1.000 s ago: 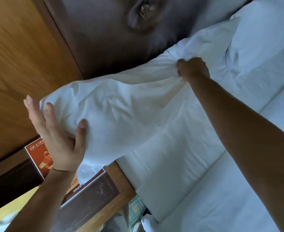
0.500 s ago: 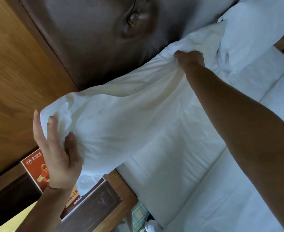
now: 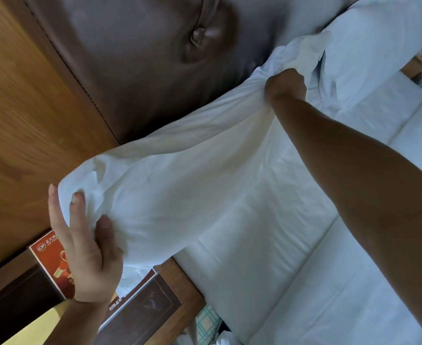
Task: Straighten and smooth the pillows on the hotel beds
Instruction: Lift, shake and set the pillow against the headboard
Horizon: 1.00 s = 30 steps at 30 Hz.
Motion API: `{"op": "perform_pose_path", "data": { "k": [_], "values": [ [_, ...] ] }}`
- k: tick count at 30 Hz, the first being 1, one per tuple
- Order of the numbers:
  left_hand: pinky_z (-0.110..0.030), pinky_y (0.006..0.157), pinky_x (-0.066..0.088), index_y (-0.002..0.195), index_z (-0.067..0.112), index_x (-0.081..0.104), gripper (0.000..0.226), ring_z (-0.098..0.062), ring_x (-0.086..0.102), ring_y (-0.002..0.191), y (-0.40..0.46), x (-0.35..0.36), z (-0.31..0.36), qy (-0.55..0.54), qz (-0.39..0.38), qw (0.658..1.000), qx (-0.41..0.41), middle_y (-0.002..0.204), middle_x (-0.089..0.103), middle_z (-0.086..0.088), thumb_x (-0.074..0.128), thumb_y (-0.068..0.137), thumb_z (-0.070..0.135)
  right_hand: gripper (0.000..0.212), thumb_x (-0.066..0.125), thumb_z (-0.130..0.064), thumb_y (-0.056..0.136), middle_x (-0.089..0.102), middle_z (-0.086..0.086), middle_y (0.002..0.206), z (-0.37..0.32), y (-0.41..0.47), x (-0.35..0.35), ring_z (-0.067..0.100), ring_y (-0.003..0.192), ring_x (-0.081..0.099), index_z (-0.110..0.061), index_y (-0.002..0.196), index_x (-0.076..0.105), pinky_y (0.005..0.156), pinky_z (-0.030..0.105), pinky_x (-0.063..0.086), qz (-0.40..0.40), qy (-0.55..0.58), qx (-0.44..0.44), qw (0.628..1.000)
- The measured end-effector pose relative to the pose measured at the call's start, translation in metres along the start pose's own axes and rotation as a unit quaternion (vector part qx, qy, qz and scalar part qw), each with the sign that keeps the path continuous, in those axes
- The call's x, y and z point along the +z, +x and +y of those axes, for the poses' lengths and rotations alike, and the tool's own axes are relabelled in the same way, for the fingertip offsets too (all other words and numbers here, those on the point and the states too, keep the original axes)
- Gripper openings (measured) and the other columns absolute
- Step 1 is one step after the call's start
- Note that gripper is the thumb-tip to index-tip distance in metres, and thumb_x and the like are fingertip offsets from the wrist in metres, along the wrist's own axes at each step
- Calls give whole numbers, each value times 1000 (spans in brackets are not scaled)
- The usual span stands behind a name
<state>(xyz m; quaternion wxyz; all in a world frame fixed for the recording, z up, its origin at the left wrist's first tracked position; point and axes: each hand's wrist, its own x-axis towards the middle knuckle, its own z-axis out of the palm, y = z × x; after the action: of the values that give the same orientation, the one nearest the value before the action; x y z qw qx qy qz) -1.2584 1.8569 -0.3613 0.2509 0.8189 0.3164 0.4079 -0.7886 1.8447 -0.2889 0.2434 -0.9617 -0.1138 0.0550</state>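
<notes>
A brown padded headboard (image 3: 140,58) filled the top of the view. Below it lay a white-sheeted bed (image 3: 292,257). A white pillow (image 3: 180,185) was stretched along the headboard's lower edge, lifted off the bed. The right hand (image 3: 285,84) was clenched on its far end; the left hand (image 3: 85,247) pinched its near corner

red card (image 3: 53,265) | round "CP" logo, Chinese characters beside it | lower edge: more Chinese characters, unreadable
</notes>
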Motion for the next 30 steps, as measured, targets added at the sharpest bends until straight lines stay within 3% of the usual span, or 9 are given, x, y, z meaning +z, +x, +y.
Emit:
{"op": "perform_pose_path", "data": {
  "k": [2, 6, 10, 14, 19, 23, 27, 30],
  "values": [
    [-68, 117, 32, 149, -12, 27, 49, -52, 18, 155, 0, 0, 5, 8, 4, 1000, 2, 162, 9, -42, 42, 102, -6, 37, 46, -26, 98, 64, 11, 132, 4, 3, 2, 30, 124, 61, -8, 126, 61, 98, 32, 45, 13, -14, -13, 1000],
    [-43, 127, 25, 144, -18, 28, 48, -33, 18, 159, 14, 7, 25, 12, 9, 1000, -3, 155, 12, -50, 43, 99, -16, 42, 45, -27, 100, 62, 14, 137, 1, 20, -5, 31, 128, 58, -5, 132, 60, 101, 34, 45, 17, -60, -28, 998],
    [-40, 125, 28, 145, -13, 29, 48, -42, 24, 156, 19, 29, 31, -3, 36, 999, -10, 155, 14, -49, 44, 99, -15, 44, 39, -22, 104, 55, 19, 143, -1, 37, -17, 33, 136, 50, 0, 139, 54, 107, 35, 40, 31, -4, -12, 999],
    [-28, 125, 26, 150, -5, 34, 49, -23, 20, 158, 31, 84, 49, -34, 55, 997, -51, 163, 14, -39, 46, 103, -5, 40, 44, -25, 103, 59, 12, 141, 6, 66, -30, 27, 133, 55, -4, 135, 56, 106, 28, 41, 88, 15, 7, 996],
    [-18, 123, 25, 151, -2, 37, 53, -3, 15, 158, 62, 145, 71, -64, 34, 995, -69, 164, 16, -36, 51, 100, -13, 44, 45, -33, 102, 61, 10, 139, 22, 109, -42, 27, 130, 58, -7, 136, 56, 103, 28, 43, 88, 41, 63, 993],
    [-14, 123, 23, 151, -4, 37, 53, -3, 15, 158, 61, 148, 66, -41, 26, 997, -65, 164, 16, -35, 49, 100, -13, 44, 45, -36, 102, 62, 9, 137, 29, 112, -32, 28, 127, 60, -8, 133, 58, 101, 29, 44, 71, 55, 72, 993],
    [-17, 124, 24, 155, 9, 32, 56, -18, 16, 160, 53, 143, 65, -36, 23, 996, -73, 167, 15, -29, 48, 103, -6, 44, 43, -34, 101, 62, 9, 138, 23, 112, -36, 29, 126, 60, -9, 133, 59, 100, 29, 45, 53, 59, 79, 994],
    [-15, 122, 26, 154, 10, 33, 57, -17, 18, 160, 55, 143, 66, -31, 28, 996, -73, 168, 16, -28, 51, 103, -7, 47, 41, -33, 98, 61, 9, 139, 21, 109, -32, 30, 126, 60, -9, 136, 56, 99, 30, 45, 35, 58, 74, 995]
  ]
}}
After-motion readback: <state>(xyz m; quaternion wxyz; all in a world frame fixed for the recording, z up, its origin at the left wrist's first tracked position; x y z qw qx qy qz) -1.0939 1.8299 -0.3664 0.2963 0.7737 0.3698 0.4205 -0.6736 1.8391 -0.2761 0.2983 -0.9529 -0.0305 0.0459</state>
